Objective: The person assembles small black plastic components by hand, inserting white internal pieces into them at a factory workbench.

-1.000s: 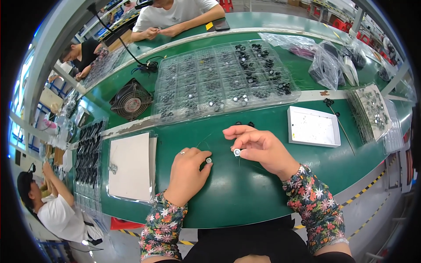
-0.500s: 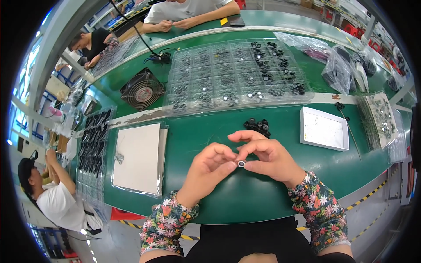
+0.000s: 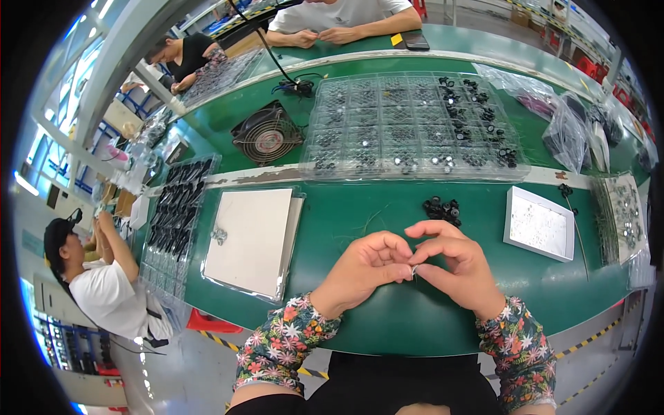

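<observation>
Left hand [image 3: 363,271] and right hand [image 3: 462,275] meet, fingertips pinched around a small pale part [image 3: 414,270] above the green counter [image 3: 387,325]; so tiny a piece could slip if either pinch loosens, perhaps rolling toward the black parts [image 3: 443,209].

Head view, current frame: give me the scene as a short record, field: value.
right hand: holds small pale part at fingertips
left hand: fingertips meet the right's at the part; exact grip unclear
beyond hands: pile of small black parts
left of hands: pale sheet in clear plastic
right of hands: open white box, specks inside
back: clear compartment tray with small parts; fan left of it
surface: green table
others: at least three people
</observation>
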The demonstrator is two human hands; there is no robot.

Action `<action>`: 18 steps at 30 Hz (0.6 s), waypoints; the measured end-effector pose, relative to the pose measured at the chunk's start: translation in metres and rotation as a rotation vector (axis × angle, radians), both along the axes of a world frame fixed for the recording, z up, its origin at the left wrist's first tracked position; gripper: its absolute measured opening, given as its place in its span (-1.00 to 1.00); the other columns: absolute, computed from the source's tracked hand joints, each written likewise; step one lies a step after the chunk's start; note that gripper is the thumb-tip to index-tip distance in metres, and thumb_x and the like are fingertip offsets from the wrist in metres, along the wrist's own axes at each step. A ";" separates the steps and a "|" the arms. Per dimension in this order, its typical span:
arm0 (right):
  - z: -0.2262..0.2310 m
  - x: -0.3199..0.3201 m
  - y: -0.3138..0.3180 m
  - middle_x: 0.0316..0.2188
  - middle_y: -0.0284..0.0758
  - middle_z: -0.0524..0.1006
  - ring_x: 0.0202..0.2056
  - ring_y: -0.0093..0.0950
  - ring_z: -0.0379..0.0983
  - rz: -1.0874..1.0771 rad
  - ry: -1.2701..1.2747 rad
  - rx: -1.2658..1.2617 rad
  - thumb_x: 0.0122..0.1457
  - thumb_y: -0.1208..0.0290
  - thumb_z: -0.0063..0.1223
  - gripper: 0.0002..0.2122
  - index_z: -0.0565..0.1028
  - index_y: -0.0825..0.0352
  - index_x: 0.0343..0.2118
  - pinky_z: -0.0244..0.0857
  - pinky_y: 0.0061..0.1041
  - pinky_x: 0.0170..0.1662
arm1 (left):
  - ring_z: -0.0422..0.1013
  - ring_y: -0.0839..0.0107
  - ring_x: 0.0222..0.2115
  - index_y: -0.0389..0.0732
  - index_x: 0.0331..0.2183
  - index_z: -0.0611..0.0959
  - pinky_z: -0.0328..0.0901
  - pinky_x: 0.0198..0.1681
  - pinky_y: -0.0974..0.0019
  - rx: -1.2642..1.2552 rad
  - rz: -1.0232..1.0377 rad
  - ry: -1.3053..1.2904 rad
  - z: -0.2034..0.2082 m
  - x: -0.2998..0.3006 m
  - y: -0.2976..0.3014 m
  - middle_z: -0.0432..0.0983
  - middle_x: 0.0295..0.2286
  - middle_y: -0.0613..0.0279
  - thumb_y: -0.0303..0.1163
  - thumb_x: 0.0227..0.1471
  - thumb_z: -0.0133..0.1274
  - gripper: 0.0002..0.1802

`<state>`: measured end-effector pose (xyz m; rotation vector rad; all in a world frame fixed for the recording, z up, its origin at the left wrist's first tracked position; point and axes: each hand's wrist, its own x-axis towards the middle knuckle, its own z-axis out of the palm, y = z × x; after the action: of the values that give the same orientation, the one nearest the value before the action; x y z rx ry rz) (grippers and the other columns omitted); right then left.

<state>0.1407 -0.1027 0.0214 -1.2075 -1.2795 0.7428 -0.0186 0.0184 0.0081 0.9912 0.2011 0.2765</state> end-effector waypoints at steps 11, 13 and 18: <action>0.004 -0.009 0.002 -0.09 -0.28 0.42 -0.04 -0.22 0.34 -0.356 -0.654 0.276 -0.13 0.55 0.19 -0.84 0.50 0.29 -0.42 0.21 -0.22 -0.03 | 0.44 0.48 -0.31 -0.30 -0.17 0.57 0.33 -0.26 0.44 -0.165 0.082 0.045 -0.003 0.001 0.002 0.53 -0.34 0.19 -0.50 0.11 0.00 -0.78; 0.006 -0.009 0.000 -0.09 -0.28 0.42 -0.04 -0.22 0.34 -0.365 -0.695 0.278 -0.14 0.56 0.19 -0.84 0.50 0.30 -0.43 0.21 -0.21 -0.03 | 0.45 0.47 -0.32 -0.29 -0.19 0.58 0.34 -0.27 0.44 -0.166 0.085 0.057 -0.004 0.001 0.001 0.53 -0.34 0.19 -0.50 0.11 0.01 -0.80; 0.007 -0.009 -0.001 -0.09 -0.28 0.42 -0.02 -0.23 0.33 -0.374 -0.776 0.294 -0.15 0.56 0.18 -0.85 0.49 0.33 -0.44 0.19 -0.18 -0.01 | 0.47 0.47 -0.33 -0.30 -0.22 0.59 0.35 -0.28 0.45 -0.148 0.085 0.080 -0.005 0.002 0.000 0.54 -0.35 0.19 -0.51 0.09 0.03 -0.82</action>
<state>0.1318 -0.1035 0.0287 -1.4856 -1.6348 -0.2230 -0.0164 0.0185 0.0034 0.8488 0.3326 0.2953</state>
